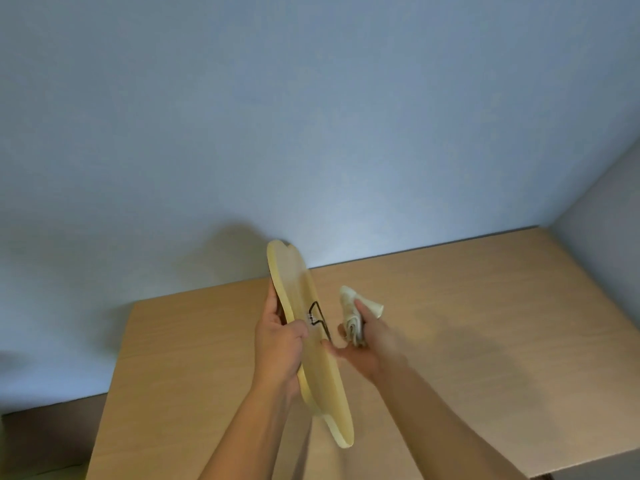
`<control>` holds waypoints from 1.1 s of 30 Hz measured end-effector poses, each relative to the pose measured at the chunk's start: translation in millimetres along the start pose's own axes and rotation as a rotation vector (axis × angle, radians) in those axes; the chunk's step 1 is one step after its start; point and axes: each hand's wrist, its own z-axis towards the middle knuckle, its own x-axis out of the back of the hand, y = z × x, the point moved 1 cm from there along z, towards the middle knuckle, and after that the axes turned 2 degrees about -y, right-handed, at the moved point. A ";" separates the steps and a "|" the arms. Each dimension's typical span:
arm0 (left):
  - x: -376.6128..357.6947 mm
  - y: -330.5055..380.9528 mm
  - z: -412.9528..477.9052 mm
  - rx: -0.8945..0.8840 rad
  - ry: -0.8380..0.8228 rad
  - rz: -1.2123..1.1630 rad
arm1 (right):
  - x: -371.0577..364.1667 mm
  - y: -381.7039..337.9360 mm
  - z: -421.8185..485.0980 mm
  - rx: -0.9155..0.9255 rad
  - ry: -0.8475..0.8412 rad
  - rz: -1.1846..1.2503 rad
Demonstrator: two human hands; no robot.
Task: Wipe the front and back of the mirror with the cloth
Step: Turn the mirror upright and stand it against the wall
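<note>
Your left hand [278,344] clamps the mirror [313,344] by its rim, edge-on above the bench [485,323], wooden back facing right; your right hand [367,344] pinches the folded cloth [356,315] just beside it, with bare bench surface on both sides.

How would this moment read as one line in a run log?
left hand: holds mirror edge-on, wooden back showing | right hand: holds folded cloth, off mirror | over wooden table

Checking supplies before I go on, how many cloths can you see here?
1: a crumpled white cloth bunched in the right hand, held above the light wooden table, just right of the wooden-backed mirror. Nothing suggests another hidden.
</note>
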 end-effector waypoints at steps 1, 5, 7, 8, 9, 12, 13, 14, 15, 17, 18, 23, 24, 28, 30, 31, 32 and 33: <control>-10.8 0.5 -1.2 -0.014 0.015 0.028 | -4.6 -0.4 -0.2 -0.036 0.003 0.066; -40.3 2.7 -4.8 -0.027 0.060 0.124 | -10.2 -13.9 3.1 -0.020 0.065 0.248; -50.5 1.6 -5.1 -0.043 0.064 0.169 | -4.0 -24.6 5.9 0.039 0.075 0.277; -55.5 1.1 -6.0 -0.056 0.071 0.199 | 0.0 -30.6 7.0 0.054 0.070 0.276; -60.6 0.2 -6.7 -0.070 0.077 0.232 | 4.2 -36.4 8.2 0.060 0.063 0.270; -77.9 -5.6 -6.3 -0.100 0.087 0.291 | 20.0 -49.1 12.4 0.057 0.055 0.254; -85.6 -8.0 -6.4 -0.104 0.089 0.307 | 25.0 -51.5 13.3 0.053 0.055 0.244; -94.2 -9.5 -7.2 -0.106 0.085 0.322 | 29.4 -53.9 13.4 0.053 0.058 0.229; -103.2 -10.8 -7.8 -0.108 0.075 0.337 | 32.8 -56.0 13.3 0.057 0.066 0.211; -119.1 -15.4 -7.3 -0.120 0.063 0.373 | 39.6 -60.2 13.8 0.064 0.086 0.199; -125.7 -18.2 -6.6 -0.131 0.066 0.389 | 42.6 -61.8 14.2 0.067 0.085 0.206; -156.7 -34.4 -2.0 -0.135 0.107 0.495 | 56.2 -69.3 18.0 0.022 0.025 0.203; -161.1 -37.4 -0.6 -0.129 0.114 0.514 | 57.7 -70.8 17.0 0.014 0.020 0.200; -173.9 -47.9 4.1 -0.145 0.139 0.557 | 63.5 -77.8 13.2 0.022 0.028 0.141; -179.0 -52.6 6.4 -0.132 0.144 0.569 | 64.4 -79.4 9.5 0.001 0.005 0.107; -182.3 -55.4 7.4 -0.120 0.143 0.580 | 64.7 -79.6 8.8 -0.014 -0.021 0.084; -184.9 -58.2 8.5 -0.118 0.143 0.591 | 64.2 -79.8 7.4 -0.025 -0.045 0.059; -187.2 -59.9 9.1 -0.117 0.143 0.602 | 63.9 -79.8 7.5 -0.030 -0.057 0.041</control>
